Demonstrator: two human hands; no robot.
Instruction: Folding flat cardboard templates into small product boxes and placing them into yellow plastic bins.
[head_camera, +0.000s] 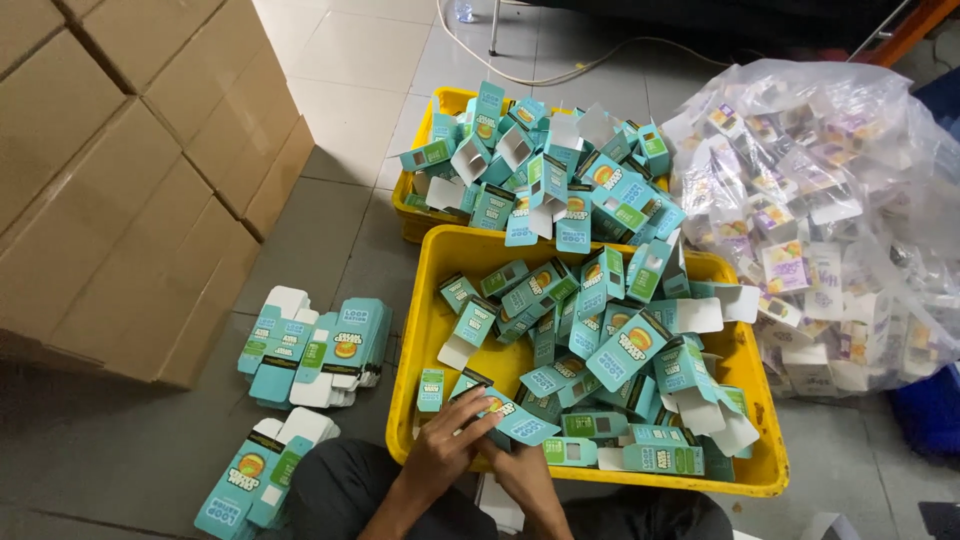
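My left hand (443, 452) and my right hand (520, 470) meet at the near edge of a yellow crate (430, 300). Both hold one small teal carton (505, 415) with a white flap, lifted just over the crate's front rim. The crate holds several more teal cartons (620, 350), some folded up, some with open white flaps. My fingers wrap around the carton's lower end, hiding part of it.
A second yellow crate (447, 100) behind is heaped with teal cartons. Flat teal carton blanks lie in stacks on the floor at left (315, 350) and near my knee (255, 470). Brown cardboard boxes (120, 180) stand left. A clear bag of purple-white cartons (810, 210) sits right.
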